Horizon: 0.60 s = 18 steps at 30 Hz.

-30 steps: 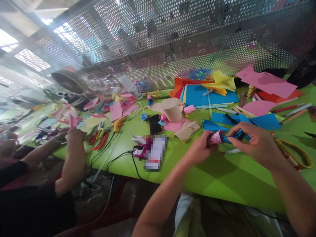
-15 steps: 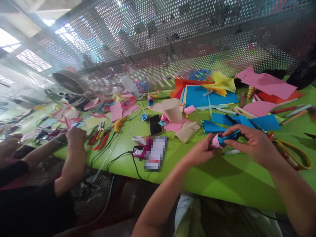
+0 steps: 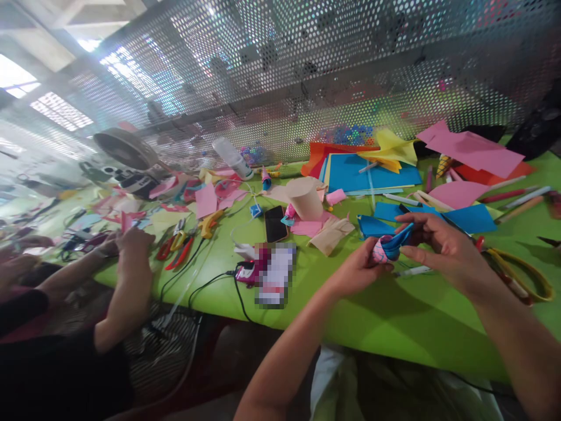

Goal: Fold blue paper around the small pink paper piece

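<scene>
My left hand (image 3: 356,270) is closed on a small rolled piece, pink with blue lines (image 3: 381,250), held just over the green table. A folded blue sheet (image 3: 398,241) sticks out of its right end, its tip pointing up and right. My right hand (image 3: 442,248) is beside that tip with thumb and fingers apart; no grip on the sheet shows. Behind the hands lie blue sheets (image 3: 471,217) and a folded blue piece (image 3: 377,228). A white pen (image 3: 414,271) rests under my right hand, and yellow-handled scissors (image 3: 523,275) lie to its right.
A dark phone (image 3: 277,224), a pale paper roll (image 3: 304,197) and a blurred-out phone (image 3: 277,275) lie to the left. Beyond are a yellow glue gun (image 3: 210,224), pliers (image 3: 180,254) and a co-worker's arms (image 3: 134,263). A perforated metal panel (image 3: 272,76) stands behind.
My right fingers have spread and come away from the blue sheet they pinched. The sheet's tip now points more upward, and the rolled piece has shifted slightly left.
</scene>
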Available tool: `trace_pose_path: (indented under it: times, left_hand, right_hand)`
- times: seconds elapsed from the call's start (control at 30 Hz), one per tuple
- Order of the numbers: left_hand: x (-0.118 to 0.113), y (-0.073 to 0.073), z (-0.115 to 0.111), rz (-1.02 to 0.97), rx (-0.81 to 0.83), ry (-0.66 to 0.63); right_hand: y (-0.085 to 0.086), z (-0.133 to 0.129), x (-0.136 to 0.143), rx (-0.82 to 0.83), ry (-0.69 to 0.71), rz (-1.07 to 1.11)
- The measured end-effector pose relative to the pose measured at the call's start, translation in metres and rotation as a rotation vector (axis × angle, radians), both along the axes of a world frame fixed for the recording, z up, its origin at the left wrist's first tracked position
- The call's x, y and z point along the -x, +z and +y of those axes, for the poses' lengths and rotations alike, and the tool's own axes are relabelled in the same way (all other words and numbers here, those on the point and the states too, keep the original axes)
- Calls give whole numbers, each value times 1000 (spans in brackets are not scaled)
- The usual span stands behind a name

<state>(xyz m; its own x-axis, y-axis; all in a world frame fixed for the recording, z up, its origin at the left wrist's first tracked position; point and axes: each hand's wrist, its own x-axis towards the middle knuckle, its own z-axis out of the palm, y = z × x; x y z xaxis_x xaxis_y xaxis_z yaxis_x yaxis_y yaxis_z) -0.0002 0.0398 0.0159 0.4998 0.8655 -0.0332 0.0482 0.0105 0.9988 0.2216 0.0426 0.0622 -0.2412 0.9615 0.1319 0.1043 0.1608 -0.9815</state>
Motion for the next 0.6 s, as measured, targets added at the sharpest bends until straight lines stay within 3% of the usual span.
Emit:
trace_pose_path:
  times: [0.13,0.47,0.6]
  left_hand:
    - [-1,1,-1,15,-20,17]
    - [1,-1,-2,-98,121,-106]
    - [5,7,-4,1,43,-107]
  right_hand:
    - [0,2,1,34,-48,-31]
    - [-1,5,-4,-16,52,-118]
    - [0,6,-2,-116,49,-169]
